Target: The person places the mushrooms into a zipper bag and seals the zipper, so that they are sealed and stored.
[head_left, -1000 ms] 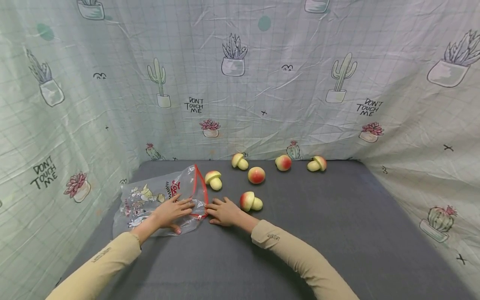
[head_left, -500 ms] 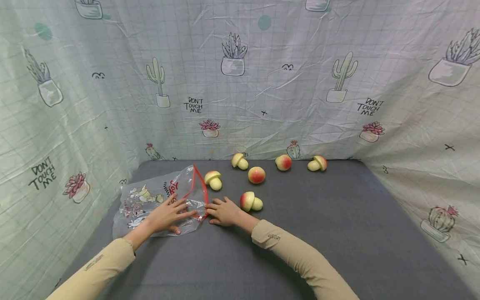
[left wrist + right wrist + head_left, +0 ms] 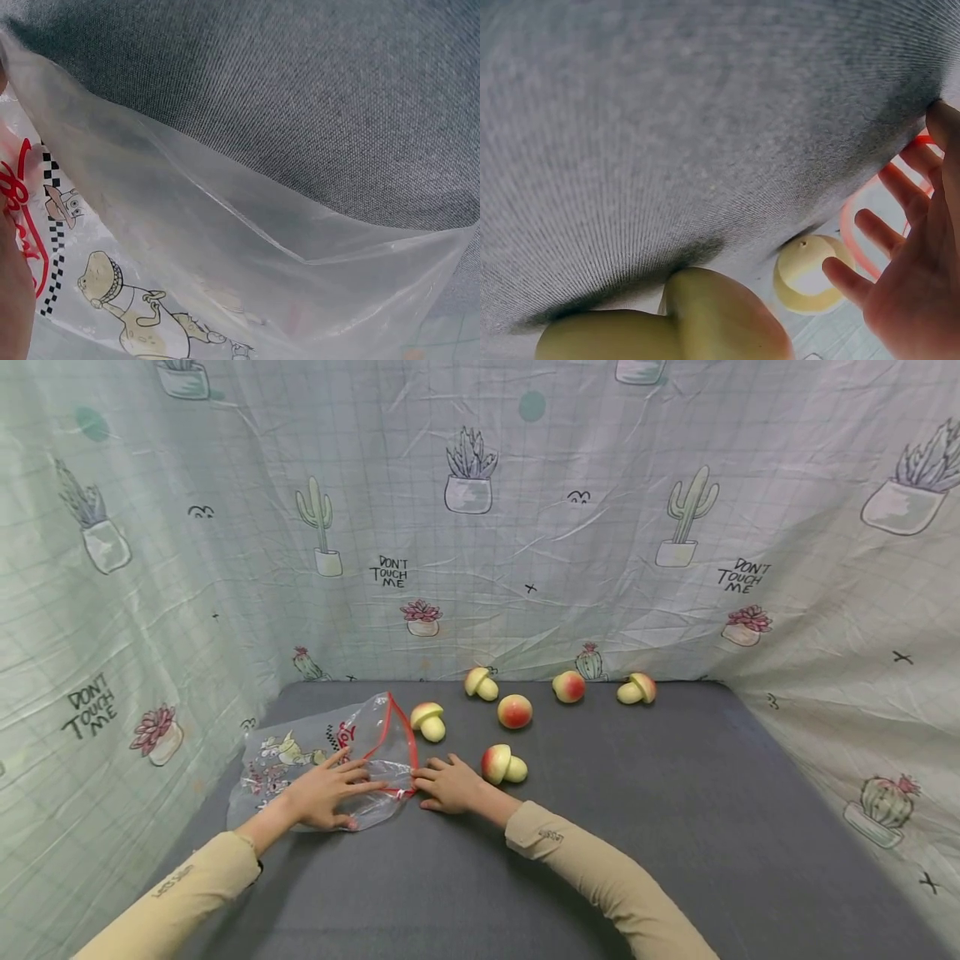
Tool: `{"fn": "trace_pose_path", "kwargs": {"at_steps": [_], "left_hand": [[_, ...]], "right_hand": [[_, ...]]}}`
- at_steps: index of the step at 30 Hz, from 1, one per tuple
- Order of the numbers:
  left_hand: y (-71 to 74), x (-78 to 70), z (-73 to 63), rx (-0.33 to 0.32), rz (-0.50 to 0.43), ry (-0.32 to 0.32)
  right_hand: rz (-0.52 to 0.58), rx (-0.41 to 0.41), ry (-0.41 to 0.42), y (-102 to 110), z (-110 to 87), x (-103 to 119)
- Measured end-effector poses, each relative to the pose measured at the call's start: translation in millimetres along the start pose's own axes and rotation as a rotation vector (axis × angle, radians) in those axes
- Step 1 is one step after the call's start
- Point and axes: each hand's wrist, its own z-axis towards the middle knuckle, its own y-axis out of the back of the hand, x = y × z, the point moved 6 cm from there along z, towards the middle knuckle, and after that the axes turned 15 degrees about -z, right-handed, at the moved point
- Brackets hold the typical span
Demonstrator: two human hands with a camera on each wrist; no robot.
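A clear plastic bag (image 3: 292,735) with cartoon prints and a red-edged mouth (image 3: 413,739) lies flat on the dark grey cloth. My left hand (image 3: 326,792) rests on it palm down, fingers spread toward the mouth. At the mouth's near part, the fingertips of my right hand (image 3: 450,783) touch the red edge, its fingers apart and slightly bent. Just beyond the right wrist lies a toy mushroom (image 3: 504,764) with a red-and-yellow cap; it looms large as a mushroom (image 3: 720,322) in the right wrist view. Another mushroom (image 3: 429,722) lies beside the bag's mouth.
Farther back lie more mushrooms: one at the back left (image 3: 481,683), a cap-up one (image 3: 514,712), one by the curtain (image 3: 568,687) and one at the right (image 3: 637,688). A cactus-print curtain (image 3: 525,543) encloses the back and sides of the grey tabletop (image 3: 675,810).
My left hand has slid a little to the left over the bag, away from its mouth. My right hand stays at the red edge, and the mushrooms lie as before.
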Motion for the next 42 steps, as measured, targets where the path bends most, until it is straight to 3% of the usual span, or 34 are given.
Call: {"fn": "trace_pose_path", "kwargs": {"at_steps": [8,16,23,30,42], "left_hand": [[-3.8,-1.8,2.4,-0.01,-0.008,-0.024],[-7.7,-1.4,3.7,0.034,0.037,0.009],[-7.7,-1.5,4.6,0.047,0.051,0.003],[-5.3,-2.9,4.1,0.029,0.056,-0.006],[-3.1,-6.9,4.8,-0.016,0.054,-0.044]], "right_hand": [[-0.034,-0.028,-0.006,-0.9,-1.8,-0.3],[-0.09,-0.049,0.008,-1.8,-7.7,0.7],[-0.057,-0.143,0.0,5.6,-15.9,-6.1],[-0.037,-0.258,-0.044,13.5,-33.1,-19.6],[0.008,-0.351,-0.152,17.9,-76.5,-48.2]]}}
